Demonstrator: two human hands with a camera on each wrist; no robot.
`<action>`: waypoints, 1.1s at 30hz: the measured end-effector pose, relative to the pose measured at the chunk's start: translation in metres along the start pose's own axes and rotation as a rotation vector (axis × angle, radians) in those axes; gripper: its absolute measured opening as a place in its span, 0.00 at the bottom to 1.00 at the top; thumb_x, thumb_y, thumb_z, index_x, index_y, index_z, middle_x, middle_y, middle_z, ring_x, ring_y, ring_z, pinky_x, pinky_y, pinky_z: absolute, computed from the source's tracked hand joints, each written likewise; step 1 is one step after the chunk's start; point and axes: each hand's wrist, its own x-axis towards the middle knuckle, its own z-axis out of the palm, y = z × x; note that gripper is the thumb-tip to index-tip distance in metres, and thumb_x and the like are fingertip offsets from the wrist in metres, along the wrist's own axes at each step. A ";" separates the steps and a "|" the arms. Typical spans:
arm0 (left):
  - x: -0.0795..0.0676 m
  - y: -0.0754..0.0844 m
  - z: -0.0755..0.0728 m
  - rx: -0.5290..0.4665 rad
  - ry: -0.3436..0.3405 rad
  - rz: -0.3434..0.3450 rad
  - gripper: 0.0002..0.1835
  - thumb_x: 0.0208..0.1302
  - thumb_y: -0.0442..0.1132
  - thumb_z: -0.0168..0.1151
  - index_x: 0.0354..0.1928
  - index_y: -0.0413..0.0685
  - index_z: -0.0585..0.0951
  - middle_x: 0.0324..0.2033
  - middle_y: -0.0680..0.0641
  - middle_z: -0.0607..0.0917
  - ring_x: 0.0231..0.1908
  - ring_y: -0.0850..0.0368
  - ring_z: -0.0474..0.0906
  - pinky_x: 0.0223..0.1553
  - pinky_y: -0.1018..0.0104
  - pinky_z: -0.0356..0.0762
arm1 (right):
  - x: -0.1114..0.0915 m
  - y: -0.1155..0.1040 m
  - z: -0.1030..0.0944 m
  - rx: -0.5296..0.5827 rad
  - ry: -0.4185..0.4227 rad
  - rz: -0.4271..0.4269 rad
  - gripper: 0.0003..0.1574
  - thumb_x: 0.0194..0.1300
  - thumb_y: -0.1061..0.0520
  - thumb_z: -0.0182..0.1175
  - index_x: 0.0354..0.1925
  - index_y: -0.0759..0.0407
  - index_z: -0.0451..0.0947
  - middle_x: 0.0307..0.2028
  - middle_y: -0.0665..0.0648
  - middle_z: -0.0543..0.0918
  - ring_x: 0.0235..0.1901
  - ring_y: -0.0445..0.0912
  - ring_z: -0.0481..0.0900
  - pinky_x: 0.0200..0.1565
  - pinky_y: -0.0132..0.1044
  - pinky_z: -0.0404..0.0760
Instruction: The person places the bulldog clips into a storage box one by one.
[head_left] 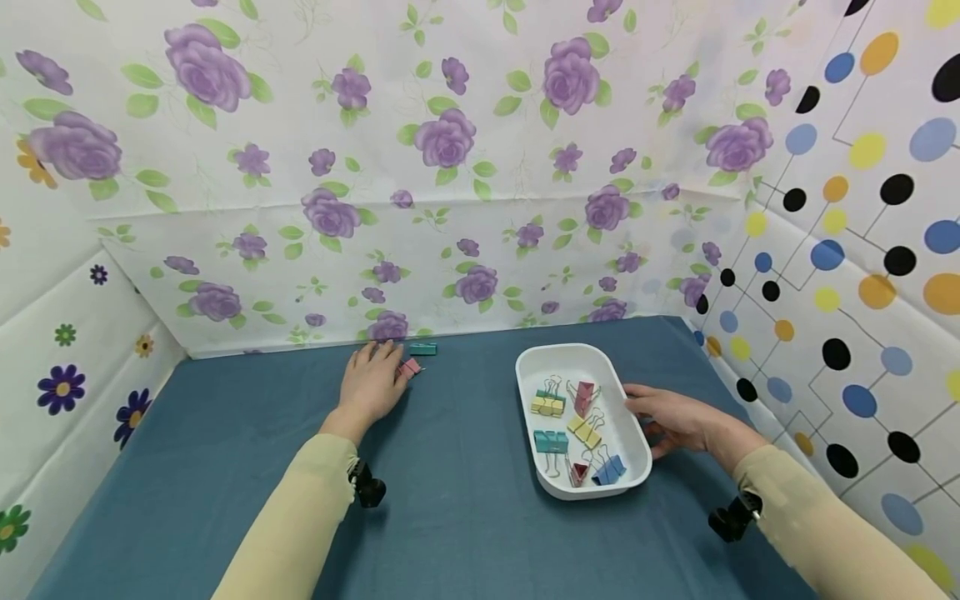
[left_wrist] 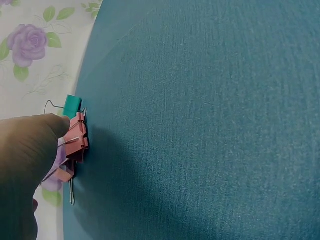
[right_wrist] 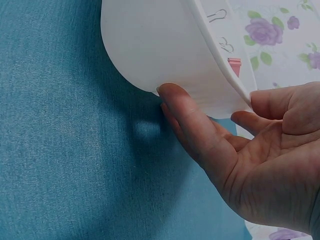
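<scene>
At the back of the table my left hand (head_left: 371, 383) reaches palm down over pink binder clips (left_wrist: 76, 137), its fingers loosely extended. The thumb lies beside the clips in the left wrist view; the other fingertips are hidden there. A teal binder clip (head_left: 423, 349) lies just beyond them. My right hand (head_left: 671, 417) holds the right side of a white plastic tray (head_left: 531, 360), with the thumb at its rim and fingers against the outer wall. Inside the tray are a teal clip (head_left: 551, 442), a blue clip (head_left: 609, 470), a yellow clip (head_left: 584, 432) and several others.
Blue cloth (head_left: 465, 500) covers the table. A flowered white sheet (head_left: 450, 250) rises along the back edge, and a dotted sheet (head_left: 840, 350) stands on the right. Small black cameras (head_left: 367, 485) are strapped at both wrists.
</scene>
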 end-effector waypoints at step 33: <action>-0.004 0.004 -0.004 0.001 -0.008 0.001 0.26 0.79 0.45 0.54 0.73 0.42 0.72 0.71 0.40 0.72 0.73 0.36 0.57 0.74 0.37 0.47 | 0.001 -0.001 -0.001 -0.009 -0.008 0.005 0.39 0.83 0.49 0.46 0.82 0.54 0.46 0.62 0.67 0.73 0.49 0.58 0.81 0.40 0.55 0.86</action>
